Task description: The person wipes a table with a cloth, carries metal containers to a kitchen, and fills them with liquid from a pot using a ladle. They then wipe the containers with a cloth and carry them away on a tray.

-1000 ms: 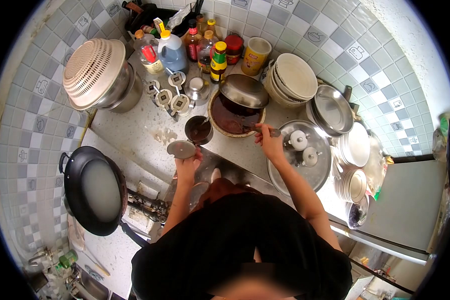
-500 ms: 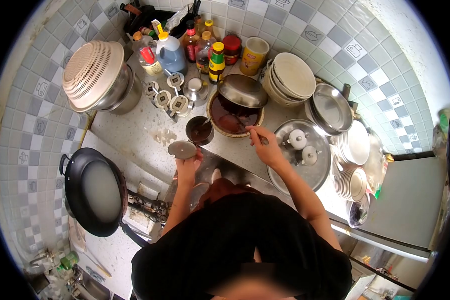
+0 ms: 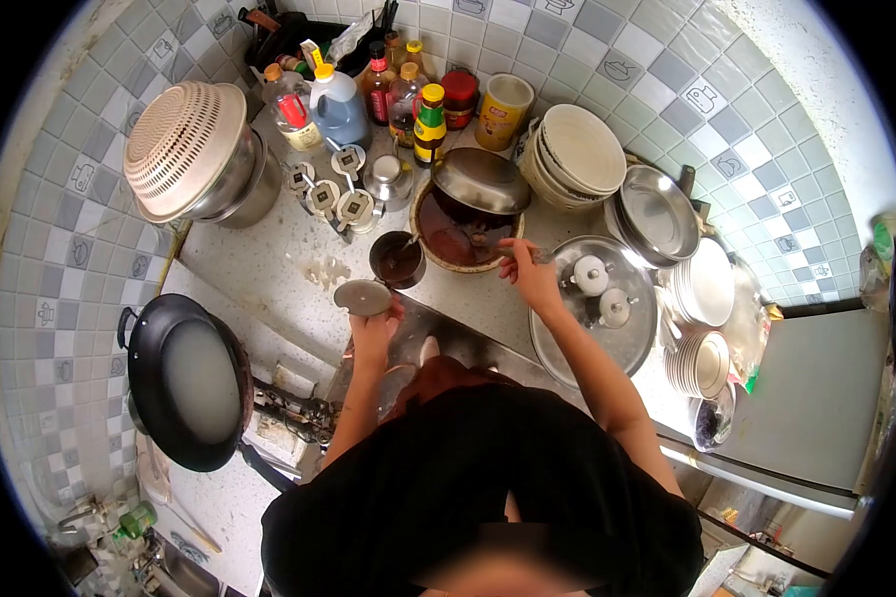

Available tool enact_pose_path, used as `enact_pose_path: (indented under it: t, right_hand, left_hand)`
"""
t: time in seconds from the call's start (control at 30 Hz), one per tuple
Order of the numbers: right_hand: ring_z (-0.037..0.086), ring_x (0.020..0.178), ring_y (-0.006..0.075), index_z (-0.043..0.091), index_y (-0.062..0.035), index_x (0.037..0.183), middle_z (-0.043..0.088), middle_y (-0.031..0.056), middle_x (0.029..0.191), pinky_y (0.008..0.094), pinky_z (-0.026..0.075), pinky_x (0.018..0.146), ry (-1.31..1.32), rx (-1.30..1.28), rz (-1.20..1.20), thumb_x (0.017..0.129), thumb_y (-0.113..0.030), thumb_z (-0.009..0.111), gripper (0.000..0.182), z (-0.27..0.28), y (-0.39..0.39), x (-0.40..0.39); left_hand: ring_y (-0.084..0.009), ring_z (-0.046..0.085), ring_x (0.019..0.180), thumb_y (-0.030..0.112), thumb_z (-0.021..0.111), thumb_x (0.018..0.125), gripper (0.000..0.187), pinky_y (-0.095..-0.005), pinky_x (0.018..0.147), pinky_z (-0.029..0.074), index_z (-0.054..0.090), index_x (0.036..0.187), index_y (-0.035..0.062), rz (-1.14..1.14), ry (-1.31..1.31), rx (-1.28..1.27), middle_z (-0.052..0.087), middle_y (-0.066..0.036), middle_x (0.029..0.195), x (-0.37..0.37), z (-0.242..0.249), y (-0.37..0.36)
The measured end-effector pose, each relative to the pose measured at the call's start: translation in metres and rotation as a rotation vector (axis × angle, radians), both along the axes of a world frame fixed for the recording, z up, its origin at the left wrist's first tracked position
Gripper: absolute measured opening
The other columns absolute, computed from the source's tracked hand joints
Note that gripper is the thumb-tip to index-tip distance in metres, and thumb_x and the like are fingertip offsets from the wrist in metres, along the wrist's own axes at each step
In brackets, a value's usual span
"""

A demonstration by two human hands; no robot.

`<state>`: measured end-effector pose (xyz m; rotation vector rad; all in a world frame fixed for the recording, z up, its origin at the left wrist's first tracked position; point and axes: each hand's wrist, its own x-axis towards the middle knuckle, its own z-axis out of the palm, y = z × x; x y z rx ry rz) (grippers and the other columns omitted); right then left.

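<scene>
My left hand (image 3: 376,324) is closed on a round grey metal lid (image 3: 362,297), held flat just in front of a small dark pot (image 3: 396,262). The pot holds brown-red stuff, and a handle leans out of it. My right hand (image 3: 530,275) grips the handle of a spoon (image 3: 479,239) over the right rim of a wide bowl (image 3: 465,267). Dark red liquid (image 3: 448,234) fills the bowl, and the spoon's head is at its surface. A metal cover (image 3: 482,181) lies tilted across the back of the bowl.
Right of the bowl lies a steel tray (image 3: 558,338) with two white lidded pieces. Stacked bowls (image 3: 584,149), pans (image 3: 660,214) and plates (image 3: 709,284) stand beyond it. Sauce bottles (image 3: 430,124) line the back. A black wok (image 3: 194,383) with cloudy liquid is at left.
My right hand has moved slightly right and up, shifting the spoon's head toward the bowl's right side. My left hand stays in place with the lid.
</scene>
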<state>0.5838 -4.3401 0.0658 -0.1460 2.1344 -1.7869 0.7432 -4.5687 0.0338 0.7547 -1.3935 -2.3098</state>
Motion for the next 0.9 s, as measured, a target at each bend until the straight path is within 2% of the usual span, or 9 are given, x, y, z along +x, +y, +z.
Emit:
enact_pose_path:
  t: [0.07,0.2,0.27,0.53,0.6,0.7,0.77,0.9]
  right_hand:
    - [0.062,0.062,0.0131,0.065,0.0029,0.108,0.066,0.0099,0.077,0.0249,0.046,0.054,-0.089,-0.143,-0.117,0.102,-0.025,0.046,0.035,-0.011,0.002,-0.004]
    - [0.063,0.062,0.0143,0.064,0.0021,0.110,0.066,0.0108,0.077,0.0248,0.047,0.055,-0.182,-0.203,-0.188,0.100,-0.026,0.046,0.035,-0.018,0.005,-0.008]
    - [0.063,0.063,0.0148,0.064,0.0019,0.112,0.067,0.0112,0.080,0.0248,0.048,0.056,-0.323,-0.244,-0.279,0.097,-0.026,0.047,0.036,-0.012,0.004,-0.008]
    - [0.063,0.068,0.0155,0.064,0.0012,0.112,0.067,0.0110,0.084,0.0257,0.049,0.060,-0.419,-0.328,-0.320,0.096,-0.026,0.049,0.035,-0.025,0.014,-0.010]
    - [0.063,0.068,0.0154,0.064,0.0012,0.111,0.066,0.0107,0.083,0.0262,0.049,0.060,-0.422,-0.347,-0.316,0.097,-0.028,0.049,0.036,-0.022,0.013,-0.007]
    - [0.062,0.068,0.0142,0.063,0.0021,0.111,0.065,0.0102,0.082,0.0263,0.049,0.060,-0.268,-0.284,-0.270,0.100,-0.028,0.049,0.035,-0.010,0.008,0.005]
    - [0.060,0.069,0.0118,0.063,0.0014,0.114,0.064,0.0088,0.082,0.0237,0.047,0.061,-0.057,-0.137,-0.126,0.102,-0.026,0.048,0.034,0.003,0.006,0.012]
    - [0.058,0.069,0.0103,0.064,0.0027,0.111,0.062,0.0057,0.079,0.0244,0.046,0.062,0.052,-0.013,-0.031,0.101,-0.022,0.051,0.030,0.027,0.002,0.027]
  left_hand:
    - [-0.0173,0.060,0.072,0.005,0.046,0.096,0.019,-0.0316,0.062,0.051,0.060,0.102,-0.0057,0.007,-0.003,0.004,0.065,-0.013,0.091,0.000,0.000,0.000]
    - [-0.0176,0.061,0.072,0.001,0.048,0.092,0.015,-0.0295,0.063,0.050,0.059,0.102,-0.0024,0.016,0.016,0.018,0.065,-0.012,0.088,0.000,-0.002,-0.001]
    - [-0.0179,0.061,0.072,0.001,0.048,0.092,0.015,-0.0296,0.062,0.050,0.059,0.102,-0.0027,0.014,0.020,0.005,0.065,-0.012,0.088,-0.002,-0.005,-0.002]
    - [-0.0176,0.061,0.070,0.001,0.047,0.092,0.015,-0.0291,0.062,0.050,0.060,0.099,-0.0030,0.001,0.039,-0.025,0.064,-0.012,0.086,-0.006,-0.010,-0.002]
    - [-0.0183,0.062,0.073,0.003,0.046,0.095,0.017,-0.0323,0.062,0.052,0.060,0.101,-0.0045,-0.031,0.061,-0.022,0.065,-0.012,0.089,-0.006,-0.016,-0.004]
    - [-0.0182,0.062,0.073,0.002,0.046,0.095,0.017,-0.0321,0.062,0.052,0.061,0.101,-0.0041,-0.042,0.044,-0.020,0.065,-0.012,0.090,-0.006,-0.016,-0.003]
    - [-0.0180,0.062,0.073,0.002,0.046,0.095,0.017,-0.0319,0.062,0.052,0.061,0.101,-0.0039,-0.036,0.025,-0.025,0.065,-0.012,0.089,-0.006,-0.011,-0.001]
    - [-0.0176,0.062,0.073,0.002,0.044,0.095,0.018,-0.0312,0.061,0.052,0.062,0.098,-0.0033,-0.033,0.068,-0.026,0.065,-0.012,0.087,-0.007,-0.019,0.000]
